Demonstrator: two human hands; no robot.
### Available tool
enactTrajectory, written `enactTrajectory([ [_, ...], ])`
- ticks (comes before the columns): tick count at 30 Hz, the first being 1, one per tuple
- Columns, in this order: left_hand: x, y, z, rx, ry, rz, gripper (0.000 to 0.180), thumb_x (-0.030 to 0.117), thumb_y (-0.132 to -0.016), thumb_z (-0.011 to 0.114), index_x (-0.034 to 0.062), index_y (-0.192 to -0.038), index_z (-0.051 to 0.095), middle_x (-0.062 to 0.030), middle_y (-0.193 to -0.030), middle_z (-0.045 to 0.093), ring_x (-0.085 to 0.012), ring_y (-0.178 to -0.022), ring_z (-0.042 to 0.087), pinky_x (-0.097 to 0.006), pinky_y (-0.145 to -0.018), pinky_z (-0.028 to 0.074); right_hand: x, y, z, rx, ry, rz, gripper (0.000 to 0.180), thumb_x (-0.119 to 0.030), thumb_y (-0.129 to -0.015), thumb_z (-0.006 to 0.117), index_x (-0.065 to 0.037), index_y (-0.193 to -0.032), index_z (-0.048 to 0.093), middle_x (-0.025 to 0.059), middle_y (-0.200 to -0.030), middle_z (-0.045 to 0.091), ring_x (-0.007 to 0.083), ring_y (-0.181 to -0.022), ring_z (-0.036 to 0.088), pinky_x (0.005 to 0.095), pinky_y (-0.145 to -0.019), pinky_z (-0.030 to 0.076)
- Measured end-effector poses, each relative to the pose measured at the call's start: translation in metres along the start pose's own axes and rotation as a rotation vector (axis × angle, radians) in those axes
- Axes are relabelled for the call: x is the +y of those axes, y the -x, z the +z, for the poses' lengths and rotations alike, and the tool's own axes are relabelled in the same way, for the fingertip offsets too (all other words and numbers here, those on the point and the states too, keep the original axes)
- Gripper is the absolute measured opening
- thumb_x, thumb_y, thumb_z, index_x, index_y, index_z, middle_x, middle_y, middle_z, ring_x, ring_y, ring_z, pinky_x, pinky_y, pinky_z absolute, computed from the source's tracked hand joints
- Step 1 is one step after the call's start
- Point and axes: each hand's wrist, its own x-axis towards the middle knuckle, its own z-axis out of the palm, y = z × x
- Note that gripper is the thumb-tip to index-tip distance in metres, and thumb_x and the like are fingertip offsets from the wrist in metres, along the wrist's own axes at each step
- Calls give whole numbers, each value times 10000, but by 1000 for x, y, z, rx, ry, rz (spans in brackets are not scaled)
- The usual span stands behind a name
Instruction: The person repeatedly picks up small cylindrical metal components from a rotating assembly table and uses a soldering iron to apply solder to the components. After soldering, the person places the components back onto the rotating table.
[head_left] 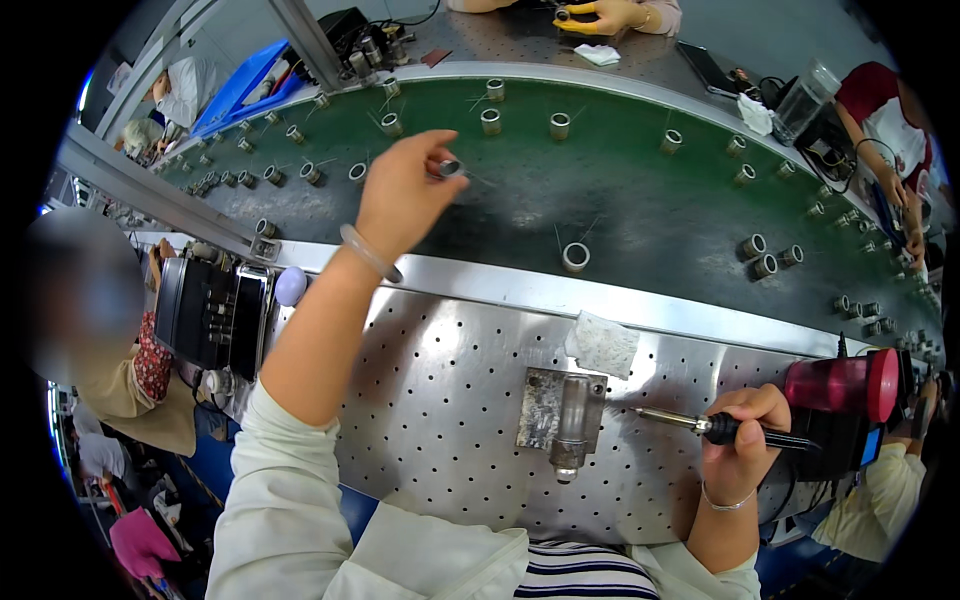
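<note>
Over the green conveyor belt, my left hand pinches a small metal cylinder with thin wire leads between thumb and fingers. My right hand grips a soldering iron by its black handle, and its metal tip points left. Just left of that tip, a metal fixture with a shiny rod-shaped cylinder lies on the perforated metal bench. Behind the fixture rests a crumpled whitish cloth or pad. The nearest cylinder on the belt stands upright with two wires spread.
Many similar cylinders stand along the belt, including a cluster of three at right. A red jar-like container sits by a black box at the bench's right. A metal post rises at left. Across the belt, a co-worker's yellow-covered fingers hold a part.
</note>
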Motion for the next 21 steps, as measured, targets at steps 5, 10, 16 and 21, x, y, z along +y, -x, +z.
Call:
enactTrajectory([
  [5,-24,-12,-2,-67,-366,-3,613,118,-671,766,43,-1234,533,-101,-1039,605,-220,-876,580,-321,-763,481,-2,0,-7,1,-17,17,264,-223,-823,653,-23,-779,486,59,-582,517,90,-441,475,194,-420,386],
  [10,36,27,8,-88,-176,267,604,131,-681,761,72,-1237,532,-98,-1065,584,-224,-929,569,-310,-744,473,-7,2,-10,68,9,32,299,-244,-806,676,-31,-767,470,58,-586,508,95,-438,451,196,-416,364],
  [16,64,74,40,-161,70,227,511,63,-721,703,72,-1207,549,-76,-1016,571,-187,-836,530,-266,-666,454,-10,3,-6,86,-27,32,323,-253,-808,677,-38,-755,442,37,-573,459,87,-444,424,198,-402,340],
  [21,61,76,45,-51,266,75,475,20,-744,668,47,-1202,549,-45,-931,536,-126,-791,496,-225,-626,419,1,6,-12,125,-112,33,264,-174,-793,691,22,-758,518,132,-606,574,138,-422,535,212,-408,441],
])
